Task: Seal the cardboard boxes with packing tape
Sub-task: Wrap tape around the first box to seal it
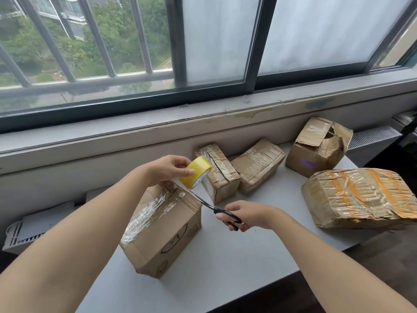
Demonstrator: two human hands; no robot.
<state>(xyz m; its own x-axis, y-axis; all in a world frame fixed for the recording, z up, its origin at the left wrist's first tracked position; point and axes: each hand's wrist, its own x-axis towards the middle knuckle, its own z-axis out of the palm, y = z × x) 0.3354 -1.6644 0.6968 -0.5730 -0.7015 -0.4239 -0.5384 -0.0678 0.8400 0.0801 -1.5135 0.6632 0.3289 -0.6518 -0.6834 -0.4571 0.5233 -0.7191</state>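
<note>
Pinches the yellow tape roll (198, 173) in the left hand (168, 169), thumb across the front face, other fingers (180, 163) curled over the top rim. Holds it in the air, just above the far end of the nearest box (162, 229) and in front of a second box (220, 175). Grips black-handled scissors (217, 210) in the right hand (246, 214), fingers curled through and round the loops. Aims the blades up and left toward the underside of the roll, tips just below it, over the far corner of the nearest box. Cannot tell whether the blades touch any tape. Nearest box on the white table (225, 263), shiny clear tape already along its top seam. Four more boxes farther back and to the right on the table: the second one, a third (259, 166) just beside it, a torn-topped one (318, 147) near the window sill, and a large crumpled one (361, 197) with orange stripes at the right.
</note>
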